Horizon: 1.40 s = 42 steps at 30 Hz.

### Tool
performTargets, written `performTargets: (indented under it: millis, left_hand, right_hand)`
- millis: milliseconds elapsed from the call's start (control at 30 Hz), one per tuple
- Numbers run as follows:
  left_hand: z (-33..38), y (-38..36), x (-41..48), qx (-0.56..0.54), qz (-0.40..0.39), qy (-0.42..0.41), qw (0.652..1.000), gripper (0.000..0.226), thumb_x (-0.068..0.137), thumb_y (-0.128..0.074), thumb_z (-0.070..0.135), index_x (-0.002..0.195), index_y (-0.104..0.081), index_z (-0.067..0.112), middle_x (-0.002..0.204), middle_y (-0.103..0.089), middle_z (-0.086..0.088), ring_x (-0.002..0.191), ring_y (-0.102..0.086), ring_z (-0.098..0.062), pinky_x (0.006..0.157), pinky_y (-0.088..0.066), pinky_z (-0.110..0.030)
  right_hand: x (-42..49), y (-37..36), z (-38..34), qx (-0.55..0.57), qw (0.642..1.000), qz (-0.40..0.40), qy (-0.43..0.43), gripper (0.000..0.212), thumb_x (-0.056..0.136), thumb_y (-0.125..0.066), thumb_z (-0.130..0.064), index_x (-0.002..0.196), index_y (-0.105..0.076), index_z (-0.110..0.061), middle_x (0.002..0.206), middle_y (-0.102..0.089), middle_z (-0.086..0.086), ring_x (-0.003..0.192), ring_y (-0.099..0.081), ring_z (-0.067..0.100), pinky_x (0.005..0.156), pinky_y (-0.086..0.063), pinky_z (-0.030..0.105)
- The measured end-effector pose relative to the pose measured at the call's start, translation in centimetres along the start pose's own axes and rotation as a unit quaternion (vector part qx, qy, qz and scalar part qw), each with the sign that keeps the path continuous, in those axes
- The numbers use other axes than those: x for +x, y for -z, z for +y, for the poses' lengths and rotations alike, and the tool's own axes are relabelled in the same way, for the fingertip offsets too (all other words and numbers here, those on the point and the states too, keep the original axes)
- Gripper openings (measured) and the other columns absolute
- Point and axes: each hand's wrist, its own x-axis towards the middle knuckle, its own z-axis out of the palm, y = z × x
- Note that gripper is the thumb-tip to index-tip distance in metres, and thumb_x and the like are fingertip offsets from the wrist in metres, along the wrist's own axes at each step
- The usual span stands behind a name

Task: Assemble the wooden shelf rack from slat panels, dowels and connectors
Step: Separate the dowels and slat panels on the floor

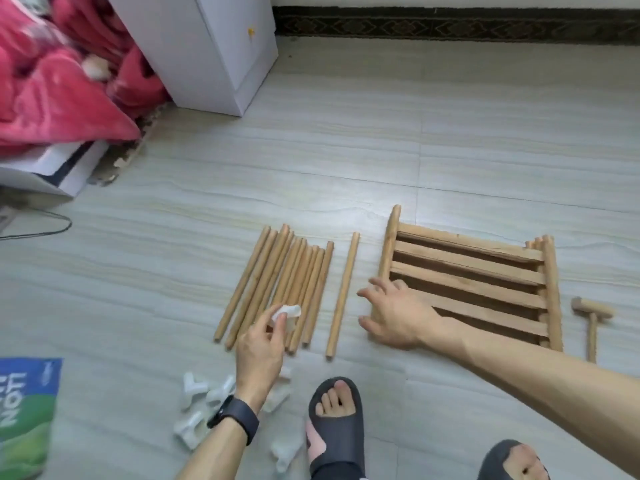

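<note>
One white connector (287, 312) is in hand and nothing looks joined yet, so this reads as the very start of the build. The person's left hand (261, 341) pinches it between thumb and fingertips, right above the near ends of the dowels (277, 285), which lie bundled side by side on the floor (346, 150). One loose dowel (343, 296) sits just apart from the bundle, on its right.

The right hand (394, 313) has its fingers spread wide at the near left corner of the slat panels (467, 271), which lie flat in a stack. Can't tell if it's actually pressing on the wood or just over it.

The spare connectors (195, 389) are piled by the left wrist, and a little wooden mallet (593, 311) lies just right of the stack.

Best guess at the next move: get a panel's corner post or a dowel end lined up square with a socket on that connector, then push it in. The mallet's probably for seating it if the fit is tight.
</note>
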Motion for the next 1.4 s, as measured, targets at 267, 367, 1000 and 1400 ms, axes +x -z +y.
performTargets:
  millis: [267, 367, 1000, 1400]
  left_hand:
    - [-11.4, 6.5, -7.2, 0.128, 0.055, 0.162, 0.977, 0.044, 0.104, -0.048, 0.035, 0.148, -0.047, 0.036, 0.129, -0.065, -0.002, 0.119, -0.056, -0.025, 0.091, -0.044, -0.034]
    - [-12.5, 6.5, -8.4, 0.179, 0.022, 0.134, 0.974, 0.045, 0.106, -0.046, 0.03, 0.151, -0.044, 0.034, 0.145, -0.055, 0.001, 0.133, -0.048, -0.021, 0.104, -0.04, -0.035]
    - [6.4, -4.6, 3.0, 0.11, -0.141, -0.083, 0.98, 0.053, 0.097, -0.051, 0.025, 0.148, -0.036, 0.02, 0.151, -0.038, -0.006, 0.129, -0.046, -0.027, 0.103, -0.044, -0.042]
    - [12.7, -17.7, 5.8, 0.115, -0.306, 0.04, 0.944, 0.075, 0.101, -0.044, 0.029, 0.16, 0.0, 0.014, 0.138, -0.055, -0.022, 0.115, -0.059, -0.038, 0.09, -0.047, -0.036]
  right_hand:
    - [1.5, -5.5, -0.1, -0.027, 0.987, -0.04, -0.153, 0.082, 0.102, -0.031, -0.054, 0.16, 0.013, -0.018, 0.168, 0.011, 0.021, 0.155, 0.006, 0.039, 0.122, -0.017, 0.058]
    - [1.1, -6.8, -0.5, -0.015, 0.987, -0.002, -0.158, 0.079, 0.103, -0.029, -0.052, 0.16, 0.013, -0.018, 0.169, 0.01, 0.018, 0.155, 0.009, 0.035, 0.121, -0.02, 0.059]
    - [-2.4, 4.4, 7.4, -0.114, 0.981, -0.102, -0.119, 0.069, 0.1, -0.031, -0.062, 0.158, -0.022, -0.025, 0.155, -0.046, 0.007, 0.135, -0.05, 0.031, 0.104, -0.046, 0.041]
    - [-12.6, -2.8, 20.6, 0.425, 0.726, 0.223, -0.493, 0.077, 0.101, -0.049, -0.053, 0.159, -0.024, -0.008, 0.161, -0.033, 0.015, 0.146, -0.033, 0.036, 0.117, -0.031, 0.045]
